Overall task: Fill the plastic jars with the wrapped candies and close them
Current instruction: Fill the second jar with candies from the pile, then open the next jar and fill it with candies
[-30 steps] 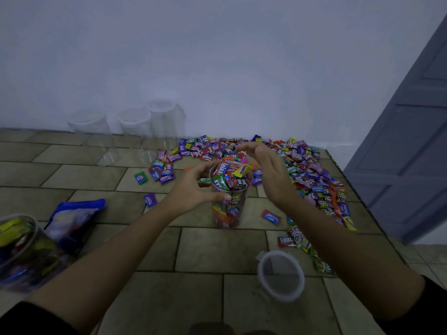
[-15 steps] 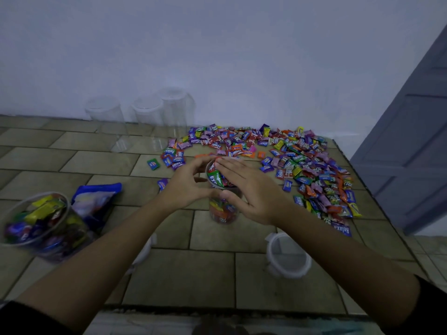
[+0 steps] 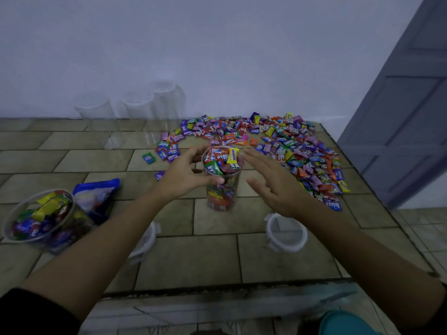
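A clear plastic jar (image 3: 223,189) stands upright mid-table, heaped with wrapped candies to its rim. My left hand (image 3: 186,175) grips the jar's upper wall from the left. My right hand (image 3: 273,182) hovers just right of the jar, fingers straight and spread, holding nothing. A wide pile of loose wrapped candies (image 3: 285,143) lies behind and to the right. A clear lid (image 3: 286,232) lies flat near my right forearm; another lid (image 3: 147,240) shows partly under my left forearm. A second jar (image 3: 41,221) full of candies stands at the left, uncovered.
Three empty clear jars (image 3: 135,117) stand at the back against the white wall. A blue candy bag (image 3: 96,194) lies beside the left jar. The tiled table's front edge (image 3: 217,286) is close to me; a grey door (image 3: 401,117) is at the right.
My right hand has lifted off the top of the jar's candies and moved to the right, fingers now spread. My left hand keeps its hold on the jar.
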